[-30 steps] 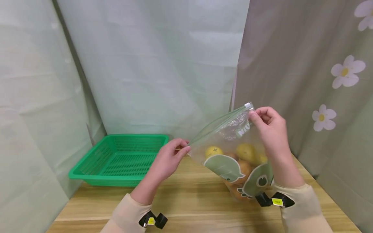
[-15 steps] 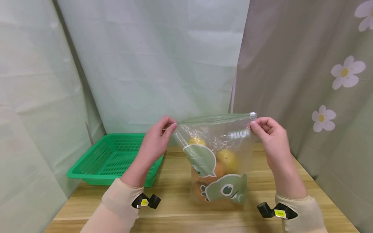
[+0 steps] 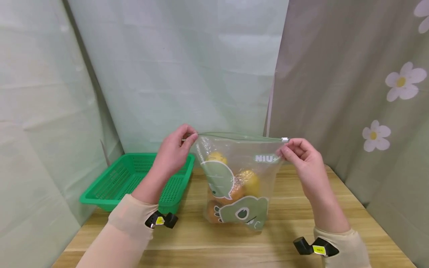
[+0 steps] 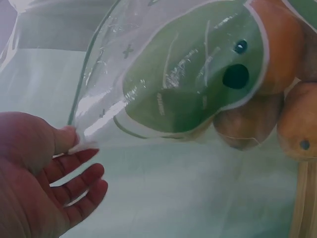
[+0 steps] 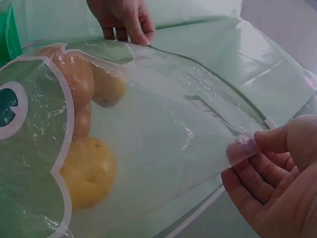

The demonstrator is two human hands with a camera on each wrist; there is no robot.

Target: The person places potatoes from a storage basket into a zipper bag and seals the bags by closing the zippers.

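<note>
On my feed the zip bag (image 3: 239, 178) was clear plastic printed with sage-green cartoon creatures outlined in white, white lettering near its top, a pale green seal strip and a small white slider (image 3: 285, 139). Through it I saw yellow and orange fruit (image 3: 249, 181). The basket (image 3: 134, 182) was bright green mesh. The table (image 3: 295, 193) showed light wood grain. Both sleeves (image 3: 129, 219) were beige. The backdrop (image 3: 174, 67) was pale mint, and the curtain (image 3: 352, 93) beside it grey-green with white, yellow-centred flowers.
</note>
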